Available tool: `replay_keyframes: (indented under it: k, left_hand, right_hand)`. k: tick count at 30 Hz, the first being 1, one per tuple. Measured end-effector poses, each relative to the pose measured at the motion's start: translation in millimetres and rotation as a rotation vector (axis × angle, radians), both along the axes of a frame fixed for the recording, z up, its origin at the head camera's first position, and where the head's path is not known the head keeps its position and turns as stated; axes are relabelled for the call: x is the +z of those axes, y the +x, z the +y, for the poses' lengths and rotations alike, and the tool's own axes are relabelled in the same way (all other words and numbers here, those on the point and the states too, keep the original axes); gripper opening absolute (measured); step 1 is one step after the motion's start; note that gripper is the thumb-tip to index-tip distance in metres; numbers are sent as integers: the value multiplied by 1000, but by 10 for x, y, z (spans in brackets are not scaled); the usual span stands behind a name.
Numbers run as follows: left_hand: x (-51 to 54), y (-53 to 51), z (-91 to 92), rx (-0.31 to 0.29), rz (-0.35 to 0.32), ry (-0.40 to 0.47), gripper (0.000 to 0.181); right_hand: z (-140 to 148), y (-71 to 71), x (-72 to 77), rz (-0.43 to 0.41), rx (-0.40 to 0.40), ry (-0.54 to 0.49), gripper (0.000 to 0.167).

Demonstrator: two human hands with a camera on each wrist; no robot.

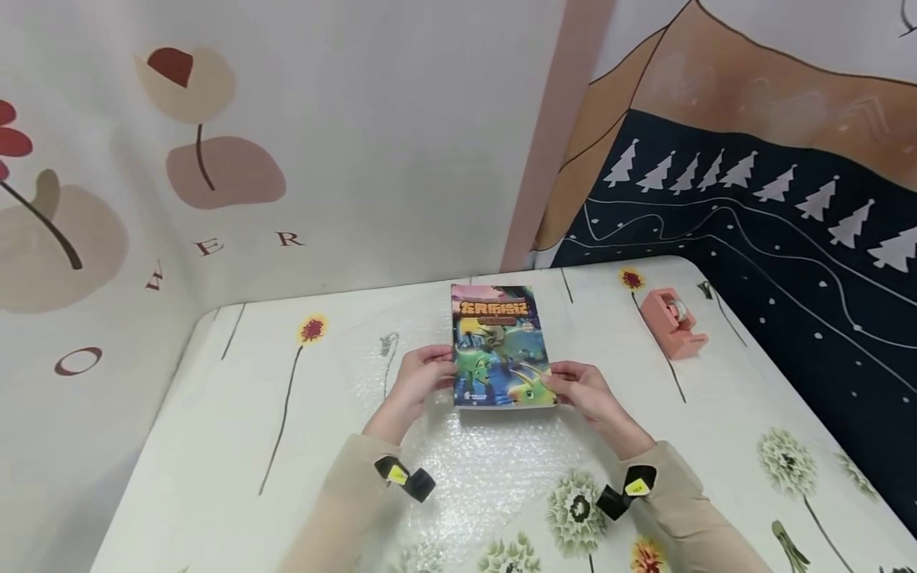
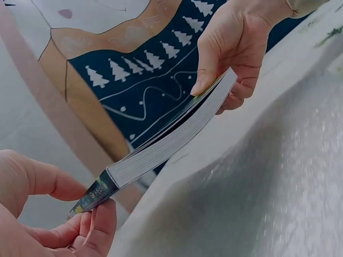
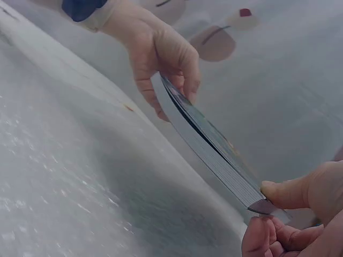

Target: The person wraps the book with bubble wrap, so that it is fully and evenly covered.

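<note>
A paperback book [image 1: 501, 350] with a colorful dinosaur cover is held cover up between two hands. My left hand [image 1: 419, 382] pinches its left edge, thumb above and fingers beneath. On the opposite edge, my right hand [image 1: 583, 391] grips the lower right corner, its thumb on the cover. The left wrist view shows the book's page edge [image 2: 174, 139] bowed slightly, raised off the surface below. Below and in front of it lies a sheet of clear bubble wrap [image 1: 494, 469], spread on the table. The book's back cover is hidden.
A pink tape dispenser [image 1: 673, 325] stands at the right of the table. The tabletop [image 1: 215, 422] has a flower-printed white cover. Behind it hangs a printed curtain [image 1: 401, 143], with a dark tree-patterned cloth [image 1: 752, 215] at the right.
</note>
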State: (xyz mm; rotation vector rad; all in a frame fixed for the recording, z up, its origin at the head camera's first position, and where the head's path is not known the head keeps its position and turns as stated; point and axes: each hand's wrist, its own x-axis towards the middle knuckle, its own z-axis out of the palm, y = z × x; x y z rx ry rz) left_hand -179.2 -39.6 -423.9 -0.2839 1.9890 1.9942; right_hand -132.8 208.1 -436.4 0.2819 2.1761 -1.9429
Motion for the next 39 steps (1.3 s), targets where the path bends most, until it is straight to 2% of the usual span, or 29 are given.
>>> replay_keyframes:
  k: [3,8,15,24,34,39]
  left_hand:
    - [-2,47,-131,7,4,-29,37]
    - [-63,123,-351,3,12,-64,38]
    - [-160,234,-536,4,-11,-91,38]
    - [-270,326,-610,8,-20,-152,35]
    - [-338,345,-608,0,-21,-204,35]
    - [-382,358,-625,-6,-6,-237,37]
  right_hand:
    - [-121,0,-19,-2,22,-4,27]
    - [-300,1,-81,2,66,-3,26]
    - [-478,36,-205,-41,66,32,20]
    - [-579,84,-256,-37,107,116,21]
    - [-575,88,-292,-24,167,163,17]
    - [-579,69,-303,-1,230,254,16]
